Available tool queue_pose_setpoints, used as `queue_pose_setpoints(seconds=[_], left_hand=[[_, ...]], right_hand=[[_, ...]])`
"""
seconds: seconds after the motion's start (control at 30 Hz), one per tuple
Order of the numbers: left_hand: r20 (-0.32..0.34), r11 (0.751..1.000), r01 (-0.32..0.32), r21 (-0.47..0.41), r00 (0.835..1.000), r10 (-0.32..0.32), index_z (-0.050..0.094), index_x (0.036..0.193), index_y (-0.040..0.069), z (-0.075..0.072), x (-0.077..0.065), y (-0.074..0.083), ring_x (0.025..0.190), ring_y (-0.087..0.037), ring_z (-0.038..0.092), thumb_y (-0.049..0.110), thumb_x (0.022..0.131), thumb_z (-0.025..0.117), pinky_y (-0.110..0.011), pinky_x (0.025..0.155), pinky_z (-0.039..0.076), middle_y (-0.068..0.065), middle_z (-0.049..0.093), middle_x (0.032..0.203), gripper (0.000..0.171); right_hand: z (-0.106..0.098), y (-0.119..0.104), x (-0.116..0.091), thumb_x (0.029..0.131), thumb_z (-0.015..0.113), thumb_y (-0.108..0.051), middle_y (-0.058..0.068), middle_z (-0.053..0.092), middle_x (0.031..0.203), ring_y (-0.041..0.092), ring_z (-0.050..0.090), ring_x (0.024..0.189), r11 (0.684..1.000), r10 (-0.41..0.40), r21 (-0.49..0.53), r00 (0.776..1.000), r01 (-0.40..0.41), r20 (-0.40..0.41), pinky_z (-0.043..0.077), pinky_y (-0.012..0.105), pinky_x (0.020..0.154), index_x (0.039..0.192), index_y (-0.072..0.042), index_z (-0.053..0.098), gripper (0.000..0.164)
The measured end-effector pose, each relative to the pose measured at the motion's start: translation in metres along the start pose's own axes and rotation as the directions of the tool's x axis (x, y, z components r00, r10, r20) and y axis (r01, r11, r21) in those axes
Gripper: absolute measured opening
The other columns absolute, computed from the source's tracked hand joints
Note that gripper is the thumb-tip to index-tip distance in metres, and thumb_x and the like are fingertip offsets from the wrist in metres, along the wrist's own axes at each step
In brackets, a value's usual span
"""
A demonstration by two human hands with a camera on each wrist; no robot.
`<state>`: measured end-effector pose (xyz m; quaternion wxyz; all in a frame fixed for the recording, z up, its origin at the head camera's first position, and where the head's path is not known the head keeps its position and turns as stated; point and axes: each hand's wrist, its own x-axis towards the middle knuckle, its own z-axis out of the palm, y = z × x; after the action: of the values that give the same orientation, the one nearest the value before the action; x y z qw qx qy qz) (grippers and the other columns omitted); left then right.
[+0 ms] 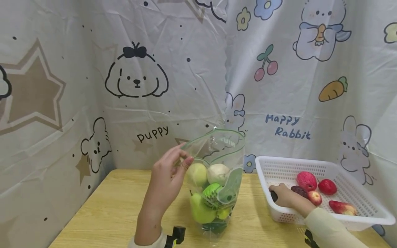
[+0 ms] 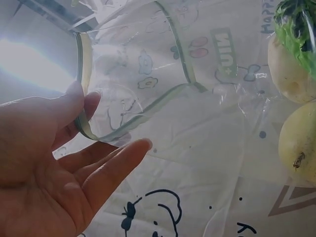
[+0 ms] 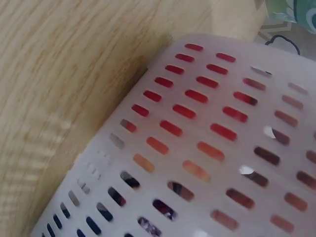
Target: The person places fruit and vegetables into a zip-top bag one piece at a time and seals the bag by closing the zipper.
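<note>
Your left hand [image 1: 169, 174] pinches the rim of the bag [image 1: 217, 179] at its left edge; the left wrist view shows thumb and forefinger nipping the green zip strip, the other fingers [image 2: 116, 165] loosely spread below. The bag stands upright on the desk [image 1: 114, 206], mouth open, holding green and pale fruit [image 1: 201, 193]. Just right of it sits the white basket [image 1: 366, 212], with red fruit [image 1: 310, 187] lying in it. Your right hand [image 1: 285, 196] reaches over the basket's near wall, beside a dark fruit [image 1: 298, 190]; whether its grip is spread or closed on anything, you cannot tell. The right wrist view shows only slotted basket wall and desk.
</note>
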<state>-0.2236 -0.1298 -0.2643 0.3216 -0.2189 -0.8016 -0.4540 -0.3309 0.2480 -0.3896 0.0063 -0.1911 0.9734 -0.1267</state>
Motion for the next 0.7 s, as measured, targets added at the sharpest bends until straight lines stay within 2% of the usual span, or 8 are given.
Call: queue_pose_setpoints(seconds=[0.1, 0.2, 0.3, 0.4, 0.5, 0.57, 0.63, 0.7], left_hand=[[-0.004, 1.0, -0.007, -0.006, 1.0, 0.007, 0.061, 0.088, 0.011, 0.002, -0.001, 0.0, 0.122, -0.031, 0.05, 0.03, 0.094, 0.052, -0.036, 0.078, 0.06, -0.014, 0.053, 0.137, 0.022], [-0.004, 1.0, -0.021, -0.008, 1.0, 0.021, 0.061, 0.088, 0.011, 0.004, -0.001, 0.002, 0.121, -0.03, 0.051, 0.03, 0.094, 0.052, -0.036, 0.078, 0.06, -0.014, 0.053, 0.137, 0.022], [0.006, 1.0, -0.028, -0.006, 1.0, 0.028, 0.061, 0.089, 0.012, 0.006, -0.001, 0.003, 0.122, -0.028, 0.05, 0.031, 0.094, 0.052, -0.035, 0.08, 0.059, -0.013, 0.053, 0.137, 0.021], [0.015, 0.999, -0.037, -0.013, 0.999, 0.038, 0.061, 0.089, 0.012, 0.008, 0.0, 0.004, 0.122, -0.028, 0.05, 0.031, 0.094, 0.052, -0.037, 0.082, 0.059, -0.014, 0.052, 0.137, 0.021], [0.013, 0.999, -0.05, -0.012, 0.999, 0.05, 0.061, 0.089, 0.012, 0.009, 0.0, 0.005, 0.123, -0.03, 0.049, 0.032, 0.094, 0.052, -0.038, 0.082, 0.058, -0.016, 0.053, 0.136, 0.023], [0.012, 0.998, -0.056, -0.002, 0.998, 0.056, 0.06, 0.088, 0.012, 0.009, 0.0, 0.006, 0.123, -0.031, 0.048, 0.033, 0.093, 0.052, -0.038, 0.081, 0.058, -0.017, 0.053, 0.136, 0.024], [0.01, 0.998, -0.056, 0.006, 0.998, 0.055, 0.06, 0.088, 0.012, 0.008, 0.0, 0.006, 0.124, -0.031, 0.048, 0.033, 0.093, 0.052, -0.038, 0.081, 0.058, -0.016, 0.053, 0.136, 0.024], [0.012, 0.998, -0.056, 0.015, 0.998, 0.055, 0.06, 0.088, 0.012, 0.008, 0.0, 0.007, 0.124, -0.031, 0.048, 0.034, 0.094, 0.051, -0.037, 0.082, 0.058, -0.015, 0.053, 0.136, 0.024]], right_hand=[[-0.003, 0.002, -0.002, 0.06, 0.076, -0.014, 0.017, 0.063, 0.088, 0.025, 0.05, 0.079, 0.999, -0.03, -0.02, 0.998, 0.029, -0.053, 0.05, 0.043, 0.069, 0.099, -0.001, 0.063, 0.043], [-0.014, -0.003, -0.002, 0.06, 0.079, -0.021, 0.018, 0.062, 0.092, 0.025, 0.052, 0.08, 0.999, -0.005, -0.034, 0.994, 0.002, -0.105, 0.054, 0.046, 0.07, 0.106, 0.001, 0.061, 0.054], [-0.036, -0.016, -0.003, 0.063, 0.081, -0.027, 0.027, 0.058, 0.101, 0.031, 0.056, 0.083, 0.999, 0.031, -0.026, 0.983, -0.036, -0.183, 0.058, 0.051, 0.069, 0.117, 0.003, 0.056, 0.067], [-0.067, -0.036, -0.005, 0.068, 0.079, -0.03, 0.033, 0.054, 0.111, 0.039, 0.057, 0.089, 1.0, 0.013, 0.008, 0.955, -0.011, -0.297, 0.059, 0.054, 0.068, 0.126, 0.004, 0.048, 0.074], [-0.102, -0.062, -0.005, 0.074, 0.076, -0.032, 0.032, 0.05, 0.118, 0.039, 0.055, 0.092, 0.994, -0.071, 0.048, 0.898, 0.101, -0.434, 0.058, 0.053, 0.065, 0.133, 0.001, 0.042, 0.076], [-0.125, -0.082, -0.005, 0.075, 0.076, -0.031, 0.028, 0.049, 0.121, 0.035, 0.053, 0.095, 0.978, -0.14, 0.058, 0.839, 0.199, -0.526, 0.058, 0.053, 0.065, 0.136, -0.005, 0.04, 0.076], [-0.144, -0.103, -0.005, 0.074, 0.076, -0.028, 0.023, 0.047, 0.126, 0.03, 0.051, 0.097, 0.952, -0.217, 0.042, 0.767, 0.303, -0.604, 0.057, 0.052, 0.065, 0.139, -0.012, 0.039, 0.076], [-0.159, -0.126, -0.008, 0.074, 0.077, -0.024, 0.02, 0.045, 0.13, 0.027, 0.05, 0.1, 0.924, -0.27, 0.038, 0.721, 0.38, -0.639, 0.057, 0.053, 0.07, 0.141, -0.019, 0.037, 0.078]])
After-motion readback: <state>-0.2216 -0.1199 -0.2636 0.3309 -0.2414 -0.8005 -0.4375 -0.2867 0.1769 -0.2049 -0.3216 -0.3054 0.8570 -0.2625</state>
